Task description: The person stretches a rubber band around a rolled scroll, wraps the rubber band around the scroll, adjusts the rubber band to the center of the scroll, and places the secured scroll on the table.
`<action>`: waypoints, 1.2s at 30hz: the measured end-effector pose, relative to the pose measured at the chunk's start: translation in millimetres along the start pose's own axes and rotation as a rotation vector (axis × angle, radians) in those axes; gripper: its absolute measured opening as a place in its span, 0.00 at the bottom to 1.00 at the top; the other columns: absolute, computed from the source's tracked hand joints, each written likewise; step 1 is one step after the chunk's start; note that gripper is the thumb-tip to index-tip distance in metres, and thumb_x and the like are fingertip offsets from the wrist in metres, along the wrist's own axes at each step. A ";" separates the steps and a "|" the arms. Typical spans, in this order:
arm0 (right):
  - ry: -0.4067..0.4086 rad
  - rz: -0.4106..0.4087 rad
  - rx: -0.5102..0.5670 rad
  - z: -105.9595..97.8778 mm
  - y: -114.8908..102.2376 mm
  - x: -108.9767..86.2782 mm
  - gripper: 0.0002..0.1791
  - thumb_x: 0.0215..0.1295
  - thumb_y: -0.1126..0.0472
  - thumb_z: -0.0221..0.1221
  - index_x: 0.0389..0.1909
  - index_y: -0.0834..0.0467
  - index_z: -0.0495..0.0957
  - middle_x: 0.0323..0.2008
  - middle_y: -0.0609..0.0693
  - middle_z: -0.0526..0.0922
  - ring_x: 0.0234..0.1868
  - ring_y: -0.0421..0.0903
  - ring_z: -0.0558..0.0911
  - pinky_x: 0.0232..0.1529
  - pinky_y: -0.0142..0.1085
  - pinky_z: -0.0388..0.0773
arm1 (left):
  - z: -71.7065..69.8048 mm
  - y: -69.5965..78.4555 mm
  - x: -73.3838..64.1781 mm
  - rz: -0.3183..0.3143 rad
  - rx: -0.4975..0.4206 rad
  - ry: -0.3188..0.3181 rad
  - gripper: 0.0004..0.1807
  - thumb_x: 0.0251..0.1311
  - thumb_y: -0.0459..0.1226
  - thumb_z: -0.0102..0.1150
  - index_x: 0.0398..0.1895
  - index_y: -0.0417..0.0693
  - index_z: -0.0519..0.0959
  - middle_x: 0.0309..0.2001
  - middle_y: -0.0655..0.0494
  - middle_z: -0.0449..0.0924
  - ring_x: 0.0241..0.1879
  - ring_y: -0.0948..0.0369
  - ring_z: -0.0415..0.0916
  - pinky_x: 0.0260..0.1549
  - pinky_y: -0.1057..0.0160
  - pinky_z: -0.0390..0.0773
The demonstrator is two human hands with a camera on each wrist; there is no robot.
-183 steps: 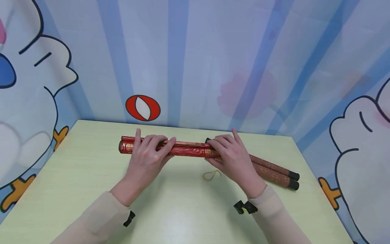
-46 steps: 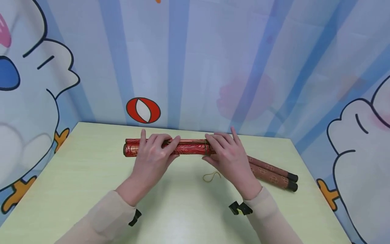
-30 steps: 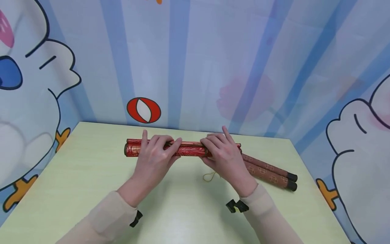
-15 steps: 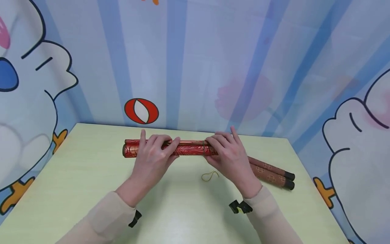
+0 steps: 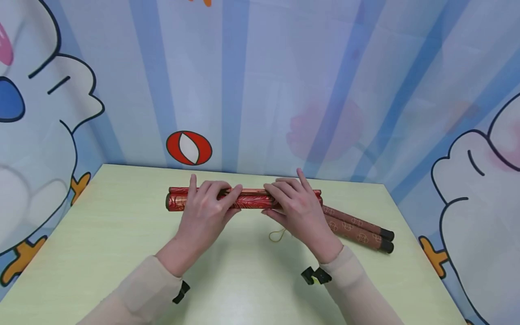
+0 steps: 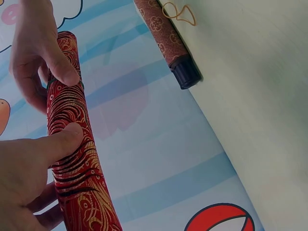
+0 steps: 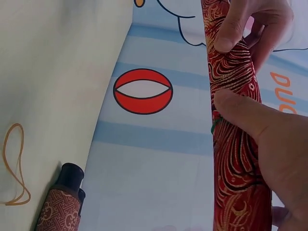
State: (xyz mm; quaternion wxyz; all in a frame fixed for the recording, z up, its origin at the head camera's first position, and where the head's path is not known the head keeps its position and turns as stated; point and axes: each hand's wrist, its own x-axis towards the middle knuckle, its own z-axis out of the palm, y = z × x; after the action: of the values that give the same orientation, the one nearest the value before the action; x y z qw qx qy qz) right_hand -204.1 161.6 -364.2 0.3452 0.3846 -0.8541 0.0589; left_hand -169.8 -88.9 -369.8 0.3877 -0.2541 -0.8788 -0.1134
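A red, gold-patterned scroll, wound into two rolls side by side, lies level between both hands. Thumb and fingers of the left hand grip it left of the middle. Nearer its right end the right hand grips it the same way, thumb on the near side, little finger lifted. A thin green band circles the scroll close to the right thumb; in the head view that hand hides it. Behind and right of the right hand, a brown flower-patterned scroll with black ends rests on the table, its left part hidden.
A loose yellowish rubber band lies on the pale table, just below the right hand. A cartoon-printed curtain stands behind the table's far edge and along both sides.
Since half a second ago the right hand has slid left along the red scroll, uncovering its right end and covering the green band. The left hand keeps its hold. Both other things stay put.
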 end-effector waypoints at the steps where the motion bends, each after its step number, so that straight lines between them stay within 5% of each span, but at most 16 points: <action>1: -0.001 0.009 -0.004 -0.6 0.3 -1.2 0.36 0.52 0.50 0.84 0.61 0.58 0.84 0.52 0.54 0.88 0.58 0.56 0.84 0.76 0.65 0.64 | -0.2 -0.4 0.0 -0.001 0.003 -0.003 0.29 0.47 0.38 0.88 0.56 0.49 0.90 0.46 0.44 0.85 0.45 0.43 0.84 0.60 0.20 0.71; 7: -0.020 0.065 -0.018 -3.1 4.8 -5.0 0.34 0.51 0.52 0.85 0.58 0.58 0.85 0.52 0.54 0.88 0.57 0.56 0.84 0.76 0.65 0.63 | -1.4 -1.8 -0.5 -0.003 -0.007 0.000 0.29 0.46 0.37 0.88 0.55 0.49 0.90 0.46 0.45 0.85 0.45 0.43 0.84 0.60 0.20 0.70; 13: -0.014 0.023 -0.008 -1.8 3.5 0.4 0.28 0.51 0.56 0.85 0.52 0.58 0.86 0.48 0.53 0.89 0.56 0.55 0.85 0.76 0.65 0.65 | -1.6 1.1 0.4 0.000 -0.014 0.002 0.29 0.47 0.37 0.88 0.55 0.49 0.90 0.46 0.44 0.85 0.45 0.43 0.84 0.60 0.20 0.70; 20: -0.012 -0.017 -0.034 0.6 -3.9 6.6 0.31 0.50 0.53 0.85 0.55 0.58 0.86 0.49 0.53 0.90 0.57 0.55 0.85 0.77 0.63 0.64 | -2.3 3.8 1.6 -0.003 -0.007 -0.004 0.28 0.48 0.38 0.88 0.56 0.49 0.89 0.46 0.44 0.85 0.46 0.43 0.84 0.60 0.20 0.70; 26: 0.004 0.037 -0.028 -4.3 -0.4 -0.4 0.37 0.49 0.49 0.85 0.59 0.58 0.86 0.51 0.54 0.90 0.59 0.56 0.84 0.76 0.65 0.64 | -2.7 3.0 2.2 -0.001 -0.010 -0.007 0.29 0.47 0.38 0.88 0.55 0.49 0.90 0.46 0.44 0.85 0.45 0.43 0.84 0.60 0.20 0.70; 36: -0.030 0.021 0.016 -1.0 0.6 4.3 0.26 0.52 0.54 0.84 0.50 0.57 0.87 0.48 0.52 0.89 0.55 0.55 0.84 0.76 0.64 0.65 | -2.3 4.8 3.0 -0.001 -0.004 -0.018 0.28 0.48 0.39 0.88 0.56 0.50 0.90 0.46 0.45 0.85 0.46 0.43 0.84 0.60 0.20 0.70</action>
State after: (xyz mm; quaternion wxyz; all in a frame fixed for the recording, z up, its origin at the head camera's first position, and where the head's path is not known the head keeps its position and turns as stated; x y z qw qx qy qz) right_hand -205.9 159.8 -360.6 0.3287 0.3790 -0.8627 0.0635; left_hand -167.5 -84.7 -366.0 0.3793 -0.2555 -0.8821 -0.1132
